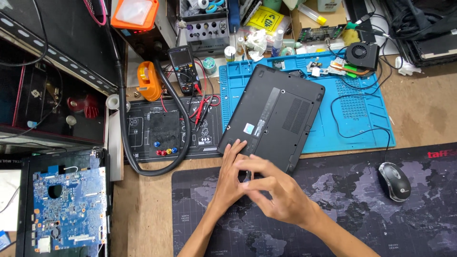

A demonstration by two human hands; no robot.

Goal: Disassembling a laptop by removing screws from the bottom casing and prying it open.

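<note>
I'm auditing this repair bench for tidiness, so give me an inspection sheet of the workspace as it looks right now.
Surface: wooden bench carrying a blue work mat, a dark map-print desk mat and a small black mat.
Job's things: black laptop lying bottom up, tilted across the blue mat's near edge.
Clutter: multimeter, cooling fan, orange tool, mouse, bare blue circuit board at left.
Hands: left hand rests fingers on the laptop's near edge; right hand pinched just before it, anything held too small to tell.
Cables: thick black hose looping the small mat; red and black probe leads; thin black wire.
Surroundings: crowded shelf of tools and bottles behind.
</note>
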